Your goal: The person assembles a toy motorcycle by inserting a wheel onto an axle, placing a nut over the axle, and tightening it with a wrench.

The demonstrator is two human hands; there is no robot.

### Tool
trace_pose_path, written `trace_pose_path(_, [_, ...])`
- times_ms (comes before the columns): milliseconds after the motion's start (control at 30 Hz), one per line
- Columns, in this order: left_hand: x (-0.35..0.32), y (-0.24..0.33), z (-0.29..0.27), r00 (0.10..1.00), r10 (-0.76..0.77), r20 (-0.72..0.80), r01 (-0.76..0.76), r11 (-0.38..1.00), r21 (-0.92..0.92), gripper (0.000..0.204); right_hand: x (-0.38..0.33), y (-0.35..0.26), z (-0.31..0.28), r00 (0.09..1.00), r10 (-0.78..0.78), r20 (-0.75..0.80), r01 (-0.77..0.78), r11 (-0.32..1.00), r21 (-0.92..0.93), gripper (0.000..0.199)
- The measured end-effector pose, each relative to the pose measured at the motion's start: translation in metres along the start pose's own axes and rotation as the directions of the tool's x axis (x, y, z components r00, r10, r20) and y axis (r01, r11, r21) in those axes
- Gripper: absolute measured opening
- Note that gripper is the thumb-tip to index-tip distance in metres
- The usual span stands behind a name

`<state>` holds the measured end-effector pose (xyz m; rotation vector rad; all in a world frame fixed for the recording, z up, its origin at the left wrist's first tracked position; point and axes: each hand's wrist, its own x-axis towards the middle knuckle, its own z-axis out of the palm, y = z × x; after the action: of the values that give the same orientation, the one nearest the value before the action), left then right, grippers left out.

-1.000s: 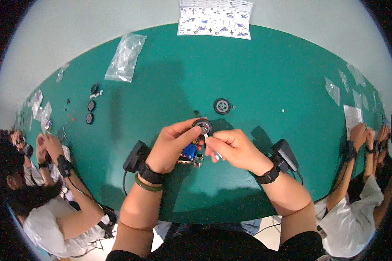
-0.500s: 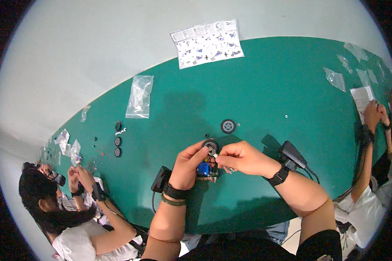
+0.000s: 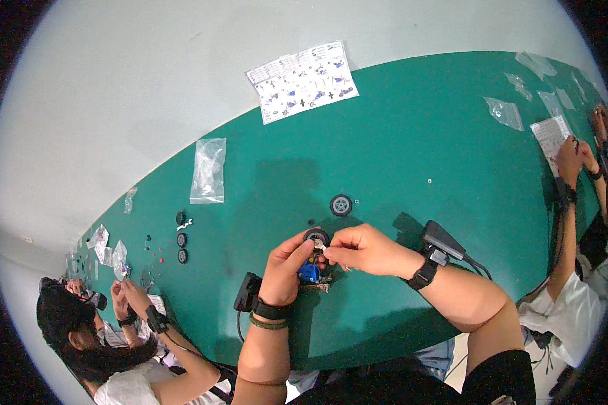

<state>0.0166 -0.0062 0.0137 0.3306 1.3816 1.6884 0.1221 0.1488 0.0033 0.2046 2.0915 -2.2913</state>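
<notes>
Small blue model (image 3: 309, 272) is held just above the green worktop (image 3: 452, 169) near its front edge, left hand (image 3: 285, 266) wrapped around it. Small pale part (image 3: 322, 248) is pinched narrow by right hand (image 3: 358, 248) at the black wheel (image 3: 316, 237). Light, rigid, likely snap-fit; best gripped by the body, not the wheel.

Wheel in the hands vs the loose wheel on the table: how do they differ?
The held wheel is pinched by the left hand and right hand over a small blue model; the loose wheel lies flat and untouched on the green table, farther away. Both are small, black-tyred and light-hubbed.
</notes>
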Motion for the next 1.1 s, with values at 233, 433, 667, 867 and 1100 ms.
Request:
trace_pose_path(233, [0.0002,0.0029,-0.0040,1.000,-0.020,-0.011,0.020,1.000,-0.012,0.024,0.0016,0.0015,0.0071,0.997,-0.033,-0.068,0.031,0.999,-0.030,0.018])
trace_pose_path(433, [0.0002,0.0027,-0.0016,0.999,-0.036,-0.008,0.036,0.999,-0.010,0.024,0.0006,0.0071,0.0061,0.997,-0.037,-0.071,0.041,0.998,0.047,0.016])
trace_pose_path(667, [-0.0005,0.0028,-0.0053,0.999,-0.037,-0.026,0.037,0.999,0.011,0.026,0.0019,0.0008,0.0054,0.994,-0.098,-0.043,0.098,0.995,-0.003,0.018])
trace_pose_path(867, [0.0001,0.0033,-0.0069,0.998,-0.054,0.013,0.053,0.998,0.029,0.028,0.0004,0.0003,0.0046,0.993,-0.102,-0.061,0.104,0.994,0.022,0.019])
trace_pose_path(1100, [-0.0006,0.0030,-0.0038,1.000,-0.020,0.016,0.020,0.999,0.037,0.032,0.0002,0.0068,0.0047,0.992,-0.113,-0.056,0.111,0.993,-0.050,0.019])
